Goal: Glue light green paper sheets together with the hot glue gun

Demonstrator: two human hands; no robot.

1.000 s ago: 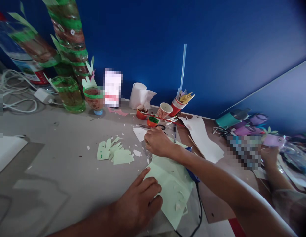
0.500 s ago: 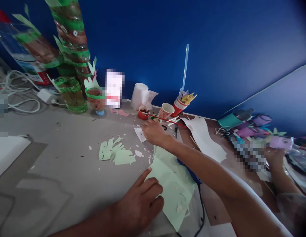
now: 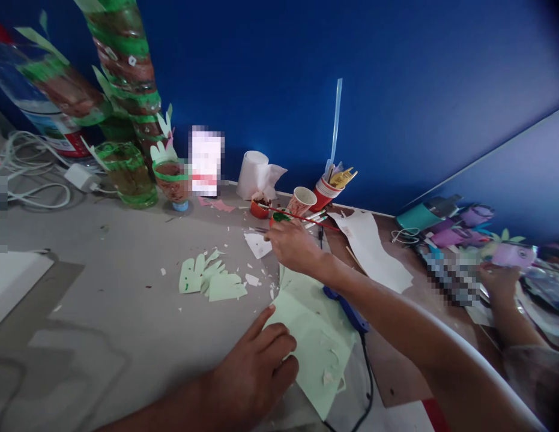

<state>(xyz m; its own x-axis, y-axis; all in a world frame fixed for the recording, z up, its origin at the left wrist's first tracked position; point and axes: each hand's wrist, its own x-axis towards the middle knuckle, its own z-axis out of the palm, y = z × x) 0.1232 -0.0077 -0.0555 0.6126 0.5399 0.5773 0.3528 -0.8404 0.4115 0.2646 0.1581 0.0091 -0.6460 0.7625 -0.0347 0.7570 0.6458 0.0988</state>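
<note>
My left hand point(image 3: 261, 354) lies palm down at the left edge of a pale green paper sheet point(image 3: 313, 342). Its index finger is stretched out, the others are loosely bent, and it holds nothing. Farther off, my right hand point(image 3: 295, 243) is closed over what looks like a pair of scissors point(image 3: 261, 230), whose thin dark tip points left; the handle is hidden under the fingers. A white paper piece point(image 3: 259, 245) lies just below that tip. Left of my hands are pale green paper cutouts point(image 3: 211, 279) with finger-like lobes, among small white scraps.
Small paint pots point(image 3: 260, 207), a paper cup point(image 3: 302, 200) and a red cup of tools point(image 3: 326, 192) stand by the blue wall. Painted bottles point(image 3: 126, 72) rise at left. A blue glue gun point(image 3: 346, 308) lies under my right forearm. Another person's hand point(image 3: 499, 282) is at right.
My right hand has shifted slightly right and down, covering the black loop that showed beside it. A thin dark tip now shows left of its fingers. My left hand stays in place.
</note>
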